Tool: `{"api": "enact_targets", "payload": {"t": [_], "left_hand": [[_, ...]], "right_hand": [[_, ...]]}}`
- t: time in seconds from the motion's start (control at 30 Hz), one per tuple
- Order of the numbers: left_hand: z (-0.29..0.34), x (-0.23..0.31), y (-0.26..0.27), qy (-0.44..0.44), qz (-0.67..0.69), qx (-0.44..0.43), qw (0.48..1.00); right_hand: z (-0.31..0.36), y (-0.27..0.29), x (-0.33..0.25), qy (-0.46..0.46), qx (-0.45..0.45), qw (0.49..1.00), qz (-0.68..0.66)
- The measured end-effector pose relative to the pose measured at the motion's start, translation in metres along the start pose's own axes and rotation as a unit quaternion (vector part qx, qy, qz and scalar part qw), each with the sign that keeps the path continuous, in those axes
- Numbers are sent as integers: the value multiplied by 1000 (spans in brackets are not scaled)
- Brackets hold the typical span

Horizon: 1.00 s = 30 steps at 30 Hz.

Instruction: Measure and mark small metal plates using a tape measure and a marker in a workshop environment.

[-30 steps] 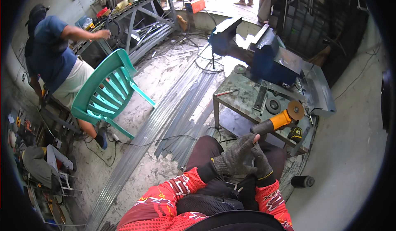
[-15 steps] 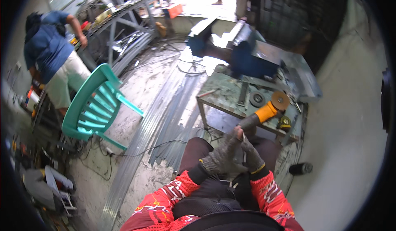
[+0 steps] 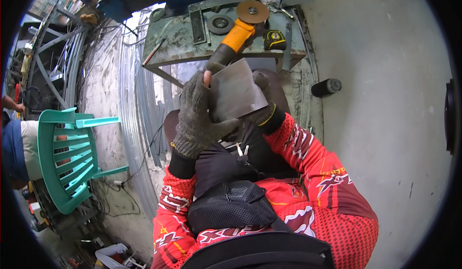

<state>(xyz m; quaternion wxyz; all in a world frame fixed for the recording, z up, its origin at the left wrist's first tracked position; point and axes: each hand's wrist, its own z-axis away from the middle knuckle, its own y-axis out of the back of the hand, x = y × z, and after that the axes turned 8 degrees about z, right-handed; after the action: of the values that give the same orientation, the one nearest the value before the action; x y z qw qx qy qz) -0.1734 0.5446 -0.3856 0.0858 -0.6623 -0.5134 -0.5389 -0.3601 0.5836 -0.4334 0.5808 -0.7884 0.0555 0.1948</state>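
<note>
A small, squarish grey metal plate (image 3: 236, 88) is between my gloved hands above my lap, its flat face turned up toward me. My left hand (image 3: 192, 117) grips its left side, one bare fingertip poking through the grey knit glove at the edge. Around the right edge my right hand (image 3: 264, 93) is closed, partly hidden behind the plate. Just beyond them, an orange and dark angle grinder (image 3: 237, 36) with a brown disc (image 3: 252, 12) rests on the green-grey workbench (image 3: 168, 43).
On the bench lie a black round disc (image 3: 221, 24), a metal square (image 3: 197, 26) and a yellow-black tape measure (image 3: 275, 40). A black cylinder (image 3: 326, 87) is on the floor to the right. At left stand a green plastic chair (image 3: 72, 158) and another person (image 3: 17, 144); long metal strips (image 3: 132, 100) cover the floor.
My view has swung down and right, bringing the bench nearer. The plate, seen nearly edge-on before, has turned its broad face toward me, and my hands have spread around it.
</note>
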Motion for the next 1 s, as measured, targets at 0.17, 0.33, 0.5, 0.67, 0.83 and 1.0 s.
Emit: {"api": "enact_targets", "payload": {"t": [0.17,0.33,0.5,0.67,0.83,1.0], "left_hand": [[-7,6,0,27,29,-24,999],[-11,15,3,-57,-131,-55,988],[-14,22,-5,-44,-57,-32,997],[-9,18,-18,-31,-77,-148,985],[-4,12,-21,-49,-117,-196,972],[1,4,-13,-62,-153,-199,966]], "right_hand": [[1,23,5,11,-53,995,-86],[6,47,17,23,39,972,231],[26,23,-48,62,83,913,396],[33,25,-156,111,349,418,831],[16,52,-172,-45,252,223,941],[-4,67,-172,-216,232,106,942]]}}
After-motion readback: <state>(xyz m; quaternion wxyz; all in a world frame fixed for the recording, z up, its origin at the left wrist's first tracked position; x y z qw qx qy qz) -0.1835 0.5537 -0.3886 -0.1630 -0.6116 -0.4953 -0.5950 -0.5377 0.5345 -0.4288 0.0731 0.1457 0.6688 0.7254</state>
